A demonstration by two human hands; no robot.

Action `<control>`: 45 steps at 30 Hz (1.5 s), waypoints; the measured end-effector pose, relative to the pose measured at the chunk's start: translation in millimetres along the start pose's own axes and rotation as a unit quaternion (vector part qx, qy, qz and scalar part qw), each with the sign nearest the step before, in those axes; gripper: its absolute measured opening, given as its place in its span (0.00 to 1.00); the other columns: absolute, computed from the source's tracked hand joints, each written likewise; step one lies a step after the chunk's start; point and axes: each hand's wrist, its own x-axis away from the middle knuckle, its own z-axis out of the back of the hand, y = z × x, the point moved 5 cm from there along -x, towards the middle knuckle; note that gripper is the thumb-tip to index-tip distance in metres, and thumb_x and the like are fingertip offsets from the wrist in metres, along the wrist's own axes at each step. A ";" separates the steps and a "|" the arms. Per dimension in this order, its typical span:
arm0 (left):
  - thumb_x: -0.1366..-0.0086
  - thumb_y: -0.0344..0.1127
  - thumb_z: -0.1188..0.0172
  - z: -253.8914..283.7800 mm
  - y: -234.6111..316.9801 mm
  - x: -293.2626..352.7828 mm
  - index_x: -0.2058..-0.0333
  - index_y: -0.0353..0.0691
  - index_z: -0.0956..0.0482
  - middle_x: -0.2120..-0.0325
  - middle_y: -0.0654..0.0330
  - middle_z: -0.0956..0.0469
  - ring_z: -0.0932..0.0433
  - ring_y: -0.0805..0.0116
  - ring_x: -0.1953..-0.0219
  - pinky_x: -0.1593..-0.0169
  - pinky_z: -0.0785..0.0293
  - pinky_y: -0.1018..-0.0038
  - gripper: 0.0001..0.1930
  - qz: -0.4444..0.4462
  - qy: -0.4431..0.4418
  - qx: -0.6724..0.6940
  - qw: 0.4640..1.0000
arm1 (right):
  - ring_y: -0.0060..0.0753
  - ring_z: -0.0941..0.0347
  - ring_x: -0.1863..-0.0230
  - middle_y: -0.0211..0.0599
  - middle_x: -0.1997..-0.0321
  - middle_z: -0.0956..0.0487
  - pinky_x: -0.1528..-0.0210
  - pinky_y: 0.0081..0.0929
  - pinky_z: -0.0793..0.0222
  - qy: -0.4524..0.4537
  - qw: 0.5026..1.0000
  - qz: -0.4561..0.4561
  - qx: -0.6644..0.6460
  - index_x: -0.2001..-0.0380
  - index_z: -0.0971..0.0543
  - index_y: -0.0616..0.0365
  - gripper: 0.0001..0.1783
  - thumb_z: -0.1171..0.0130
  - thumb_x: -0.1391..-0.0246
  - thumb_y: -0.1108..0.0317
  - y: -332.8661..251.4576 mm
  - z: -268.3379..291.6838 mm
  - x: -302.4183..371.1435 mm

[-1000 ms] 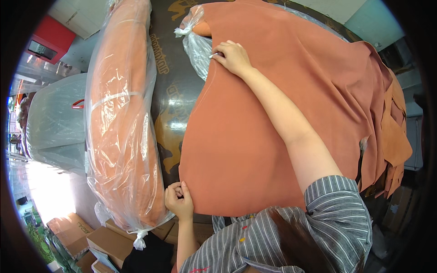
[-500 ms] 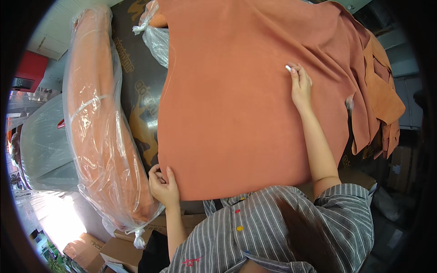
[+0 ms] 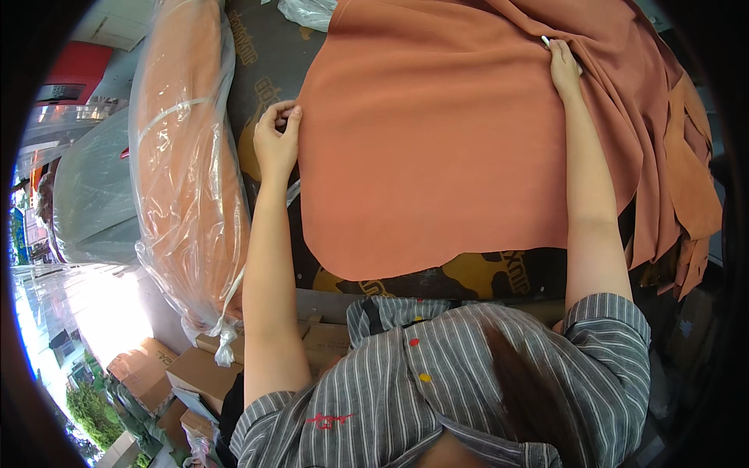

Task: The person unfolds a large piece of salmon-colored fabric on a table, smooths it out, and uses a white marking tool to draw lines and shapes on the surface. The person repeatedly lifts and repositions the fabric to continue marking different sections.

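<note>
A large orange-brown leather hide (image 3: 437, 156) is spread over the dark patterned table. My left hand (image 3: 277, 148) is at its left edge, fingers curled and thumb against the border, apparently pinching it. My right hand (image 3: 566, 70) rests on the hide's far right part, beside the folds. Between its thumb and fingers sticks out the tip of a small white stick (image 3: 545, 40), its kind unclear. The palm side of both hands is hidden.
Left of the hide lies a long orange roll in clear plastic (image 3: 183, 156), tied at its near end. Loose leather strips (image 3: 690, 171) hang at the right. Cardboard boxes (image 3: 195, 378) stand at the lower left. A red box-shaped thing (image 3: 78, 70) is at the upper left.
My left hand has moved up along the hide's left edge from the near corner. My right hand has reached farther and rightward with the white stick. The hide's near edge has shifted away, uncovering table.
</note>
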 end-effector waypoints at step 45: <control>0.37 0.36 0.35 73.7 -27.4 219.5 0.47 0.33 0.25 0.43 0.47 0.25 0.30 0.44 0.39 0.36 0.36 0.54 0.22 -0.127 0.055 -0.055 0.989 | 0.16 0.27 0.66 0.27 0.68 0.22 0.63 0.19 0.30 -0.247 0.888 -0.074 -0.380 0.66 0.21 0.61 0.05 0.37 0.38 0.72 -229.1 17.9 369.1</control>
